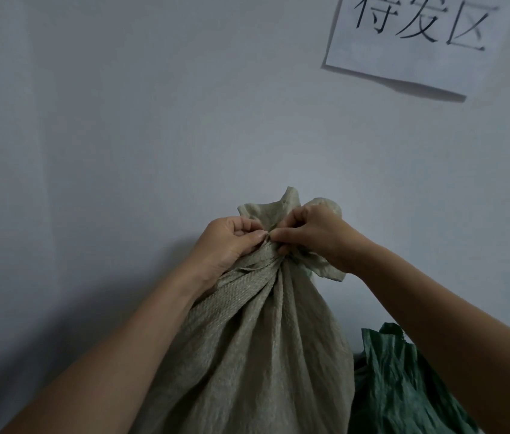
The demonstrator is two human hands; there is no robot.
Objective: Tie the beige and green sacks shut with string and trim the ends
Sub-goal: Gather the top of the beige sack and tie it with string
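A plain pale wall (122,120) fills most of what is in front of the person, greyish in the dim light, with a soft shadow low down behind the sacks.

Against it stands the beige sack (263,339), full and upright, at the bottom middle. Its cloth is a coarse woven plastic, dull sand-coloured, drawn up in long folds that all run to a tightly gathered neck (274,261). Above the neck the loose mouth (278,205) flares out in a crumpled ruffle, and a flap hangs off to the right.

Just beside it, lower right, is the green sack (403,386), dark and heavily creased, its top edge ragged and slumped (the person's right forearm crosses in front of part of it).

High on the right a white paper sign (419,57) is stuck to the wall, tilted, its lower edge lifting off and casting a shadow. It reads 待发区 in large black characters, their tops cut off by the edge of view.

Both bare arms reach in to the neck. The left hand (231,242) has its fingers curled, heel against the gathered cloth, thumb and forefinger pinching at the neck. The right hand (313,233) meets it from the other side, fingers curled in and pinching the same spot; whether either has string in the pinch is too small to tell.
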